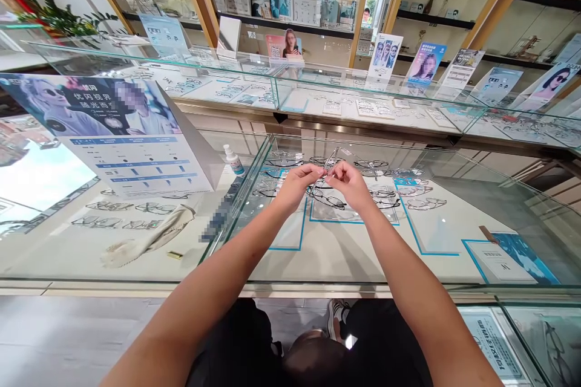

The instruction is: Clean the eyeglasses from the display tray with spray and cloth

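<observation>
Above the glass display case, my two hands meet and pinch a pair of eyeglasses (333, 159) between them. A thin temple juts up past the fingertips; much of the frame is hidden by the fingers. My left hand (300, 182) is closed on its left side, thumb against forefinger. From the other side my right hand (347, 182) grips it in the same way, close to the left fingertips. Beneath the hands, rows of glasses lie in the case, among them a dark-rimmed pair (331, 198) and a pale pair (424, 204).
On the left counter stand a large printed sign (136, 163) and a white spray bottle (233, 160). A crumpled cloth (154, 236) lies near several more glasses. Blue-edged cards (511, 260) lie to the right. Behind runs another glass case (313, 103) with upright signs.
</observation>
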{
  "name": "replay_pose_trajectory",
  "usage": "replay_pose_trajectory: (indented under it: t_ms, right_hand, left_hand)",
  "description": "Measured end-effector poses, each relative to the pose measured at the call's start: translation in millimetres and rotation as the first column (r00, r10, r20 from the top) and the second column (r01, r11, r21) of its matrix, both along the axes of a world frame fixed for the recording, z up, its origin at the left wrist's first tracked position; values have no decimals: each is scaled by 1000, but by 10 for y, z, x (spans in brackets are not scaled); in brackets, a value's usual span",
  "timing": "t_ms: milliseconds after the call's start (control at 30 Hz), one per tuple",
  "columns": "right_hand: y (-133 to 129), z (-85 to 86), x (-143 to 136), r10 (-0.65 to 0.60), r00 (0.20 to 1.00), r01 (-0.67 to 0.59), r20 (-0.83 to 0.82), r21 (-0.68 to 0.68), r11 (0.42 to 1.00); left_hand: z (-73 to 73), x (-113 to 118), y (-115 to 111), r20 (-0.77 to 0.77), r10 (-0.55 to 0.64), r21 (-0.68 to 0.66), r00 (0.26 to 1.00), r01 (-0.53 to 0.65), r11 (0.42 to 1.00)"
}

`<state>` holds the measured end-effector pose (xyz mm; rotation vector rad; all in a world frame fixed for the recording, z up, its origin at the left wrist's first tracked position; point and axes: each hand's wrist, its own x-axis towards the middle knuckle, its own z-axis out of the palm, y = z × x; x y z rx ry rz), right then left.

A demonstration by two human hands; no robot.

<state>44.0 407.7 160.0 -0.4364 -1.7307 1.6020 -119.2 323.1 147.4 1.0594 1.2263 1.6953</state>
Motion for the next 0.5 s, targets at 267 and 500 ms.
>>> replay_pose_trajectory:
  t_ms: [267, 500]
  right_hand:
    - [-2, 36, 30, 32, 999, -32, -20, -2, 999]
    - [12, 38, 21, -1, 1000, 1, -7, -18, 1000]
  left_hand:
    - [17, 0, -4, 8, -7, -5, 1000, 7, 1000]
    - [6, -1, 0, -17, 28, -10, 999, -28, 1000]
